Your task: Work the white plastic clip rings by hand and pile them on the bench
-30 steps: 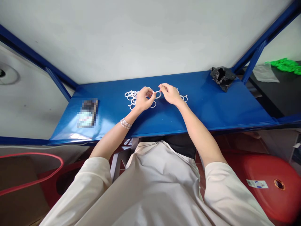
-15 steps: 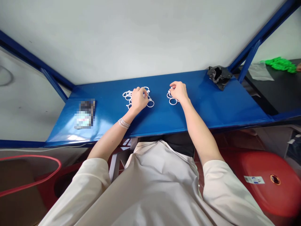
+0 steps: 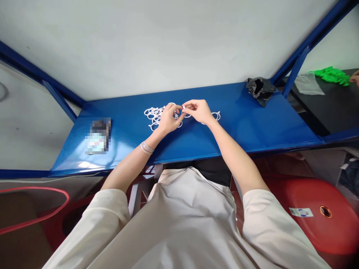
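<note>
Blue painted metal shelving (image 3: 246, 127) runs across a white wall (image 3: 168, 45), seen from above. At the lower left, a red cord (image 3: 33, 189) loops over a brown cardboard surface (image 3: 19, 228). On the shelf's left end lies a flat object (image 3: 98, 136), pixelated too heavily to identify.

Moving right, silver bangles (image 3: 147, 148) circle the person's left wrist, and a cream sleeve (image 3: 112, 213) covers the upper arm. The left hand (image 3: 168, 120) is closed at the fingertips, pinching the edge of a ring at the near side of a tangled cluster of white rings (image 3: 153, 115). The cluster lies mid-shelf, partly under that hand, with a few more rings reaching right beneath the right hand (image 3: 198, 112). That hand's fingertips meet the left hand's above the rings, gripping a small white piece; its exact shape is too small to tell.

Further right sit a crumpled black plastic bag (image 3: 259, 90) on the shelf and a red stool (image 3: 311, 213) below it. Beyond, on a black surface (image 3: 325, 108), lie a transparent plastic sheet (image 3: 308, 84) and bright green pieces (image 3: 331, 74), beside another person's hand (image 3: 355, 77).
</note>
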